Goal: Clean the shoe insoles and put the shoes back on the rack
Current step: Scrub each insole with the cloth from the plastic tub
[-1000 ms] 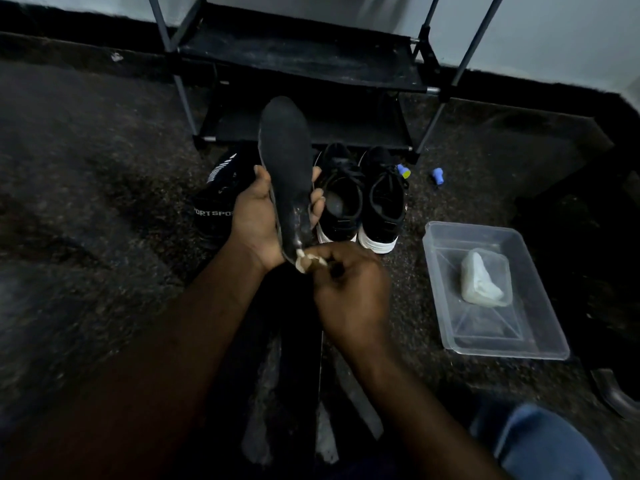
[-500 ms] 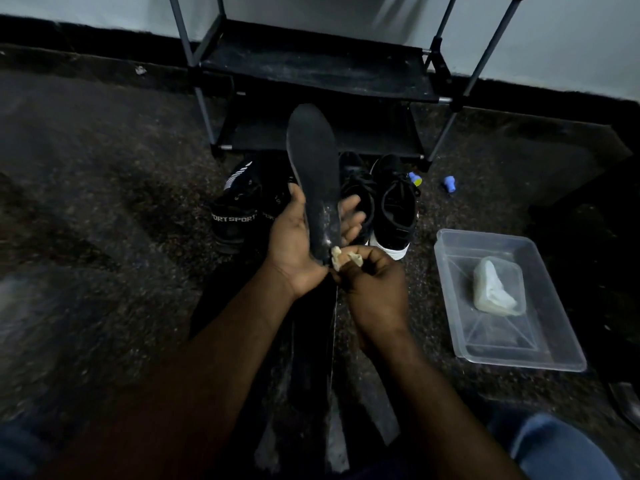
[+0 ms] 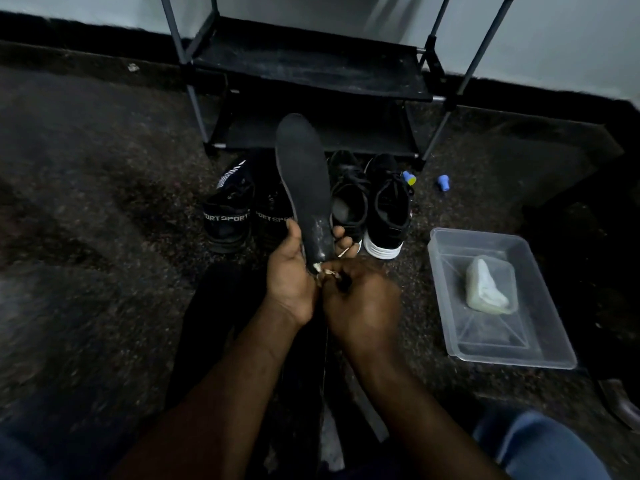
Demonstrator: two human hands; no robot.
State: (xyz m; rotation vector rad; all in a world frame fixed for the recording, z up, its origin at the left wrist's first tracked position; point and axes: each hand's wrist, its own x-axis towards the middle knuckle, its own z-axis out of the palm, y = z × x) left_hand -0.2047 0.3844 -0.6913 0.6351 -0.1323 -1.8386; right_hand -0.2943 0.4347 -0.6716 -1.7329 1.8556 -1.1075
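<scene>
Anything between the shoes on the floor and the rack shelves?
Nothing visible. The SPORT shoes and white-soled sneakers stand just before the shoe rack. Its shelves show nothing on them, though the upheld insole hides part of the lower one.

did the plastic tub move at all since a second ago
No. The tub lies just as far right of the white-soled shoe as before; only the camera shifted.

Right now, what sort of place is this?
Probably a room at home, down on the floor. A shoe rack stands by the wall, two pairs of black shoes sit on the floor before it, and a clear plastic tub lies nearby.
</scene>
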